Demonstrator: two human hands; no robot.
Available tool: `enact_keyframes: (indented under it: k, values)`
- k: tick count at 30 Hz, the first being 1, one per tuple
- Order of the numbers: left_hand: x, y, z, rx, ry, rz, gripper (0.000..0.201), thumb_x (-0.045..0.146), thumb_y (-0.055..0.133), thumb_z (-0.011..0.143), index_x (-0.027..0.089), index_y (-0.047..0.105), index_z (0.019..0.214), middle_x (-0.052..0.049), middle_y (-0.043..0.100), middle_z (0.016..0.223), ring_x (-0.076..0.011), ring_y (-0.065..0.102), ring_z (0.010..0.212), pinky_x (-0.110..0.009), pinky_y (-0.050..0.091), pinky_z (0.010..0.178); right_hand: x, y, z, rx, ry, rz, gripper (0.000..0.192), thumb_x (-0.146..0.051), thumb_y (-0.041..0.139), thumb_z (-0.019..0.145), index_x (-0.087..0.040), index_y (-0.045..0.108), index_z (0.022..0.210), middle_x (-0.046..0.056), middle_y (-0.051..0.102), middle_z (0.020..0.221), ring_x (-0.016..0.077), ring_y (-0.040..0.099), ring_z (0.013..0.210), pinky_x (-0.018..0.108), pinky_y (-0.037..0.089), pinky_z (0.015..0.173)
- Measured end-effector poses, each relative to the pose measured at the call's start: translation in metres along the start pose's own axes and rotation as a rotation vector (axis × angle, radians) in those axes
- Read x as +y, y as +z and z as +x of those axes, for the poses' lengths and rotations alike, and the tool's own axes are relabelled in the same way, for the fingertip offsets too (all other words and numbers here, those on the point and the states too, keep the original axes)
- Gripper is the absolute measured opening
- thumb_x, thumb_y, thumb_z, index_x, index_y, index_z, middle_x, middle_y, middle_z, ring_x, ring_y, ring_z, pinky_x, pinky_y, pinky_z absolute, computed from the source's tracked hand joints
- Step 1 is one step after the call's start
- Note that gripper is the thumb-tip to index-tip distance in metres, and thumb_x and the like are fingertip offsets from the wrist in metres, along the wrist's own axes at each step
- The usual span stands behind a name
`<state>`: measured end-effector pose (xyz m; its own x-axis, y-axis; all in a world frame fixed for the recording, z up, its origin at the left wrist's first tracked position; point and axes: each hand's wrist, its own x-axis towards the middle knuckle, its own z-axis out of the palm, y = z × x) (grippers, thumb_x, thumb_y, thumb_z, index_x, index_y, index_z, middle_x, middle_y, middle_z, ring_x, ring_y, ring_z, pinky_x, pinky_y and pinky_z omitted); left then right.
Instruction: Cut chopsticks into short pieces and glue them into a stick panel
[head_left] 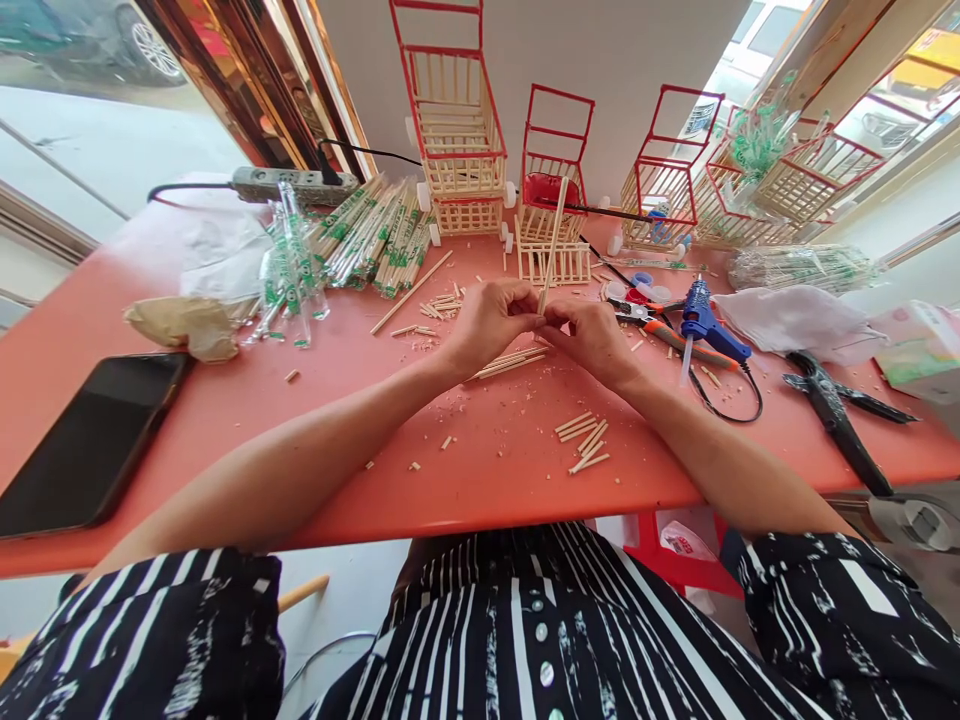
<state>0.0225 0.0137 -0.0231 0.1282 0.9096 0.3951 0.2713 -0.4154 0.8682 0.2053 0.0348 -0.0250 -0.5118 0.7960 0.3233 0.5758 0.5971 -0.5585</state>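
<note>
My left hand (491,315) and my right hand (592,338) meet above the middle of the red table. Both have their fingers pinched at the lower part of a pale wooden chopstick (556,235), which stands nearly upright and leans slightly right at its top. The fingers hide its lower end. Just under the hands lie several long sticks (514,362). Short cut pieces (442,303) are scattered beyond my left hand. Nearer the front edge, a small group of cut sticks (589,440) lies below my right forearm.
Model carts of sticks with red edges (457,120) stand along the wall. Wrapped chopsticks (382,235), a power strip (289,185) and a phone (94,435) lie left. On the right are pliers (637,312), a blue glue gun (701,315) with its cord, and a black-handled tool (836,415).
</note>
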Motion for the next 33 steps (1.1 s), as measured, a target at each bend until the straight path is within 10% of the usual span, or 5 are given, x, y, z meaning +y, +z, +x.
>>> enact_keyframes:
  k: [13, 24, 33]
  values:
    - [0.004, -0.006, 0.005, -0.004, -0.053, -0.020, 0.012, 0.017, 0.079, 0.070, 0.017, 0.069, 0.063, 0.001, 0.066, 0.060, -0.0120, 0.059, 0.060, -0.024, 0.045, 0.058, -0.006, -0.006, 0.001, -0.016, 0.058, 0.145, 0.023, -0.037, 0.071, 0.090, -0.017, 0.077, 0.080, 0.000, 0.068, 0.070, 0.0123, 0.051, 0.066, 0.027, 0.038, 0.066]
    - [0.019, -0.029, 0.008, -0.299, -0.321, -0.257, 0.034, 0.033, 0.099, 0.063, 0.015, 0.070, 0.063, -0.002, 0.068, 0.061, -0.0113, 0.060, 0.056, -0.026, 0.052, 0.057, -0.024, -0.020, -0.002, -0.277, 0.242, 0.515, 0.034, -0.046, 0.082, 0.078, -0.013, 0.076, 0.078, 0.002, 0.068, 0.067, 0.0092, 0.051, 0.059, 0.024, 0.036, 0.055]
    - [0.018, -0.024, 0.005, -0.214, -0.417, -0.488, 0.025, 0.033, 0.096, 0.072, 0.015, 0.078, 0.071, -0.002, 0.066, 0.064, -0.0090, 0.057, 0.058, -0.025, 0.050, 0.060, -0.031, -0.026, -0.002, -0.315, 0.282, 0.566, 0.032, -0.044, 0.084, 0.075, -0.016, 0.073, 0.068, -0.001, 0.063, 0.060, 0.0075, 0.048, 0.052, 0.023, 0.033, 0.049]
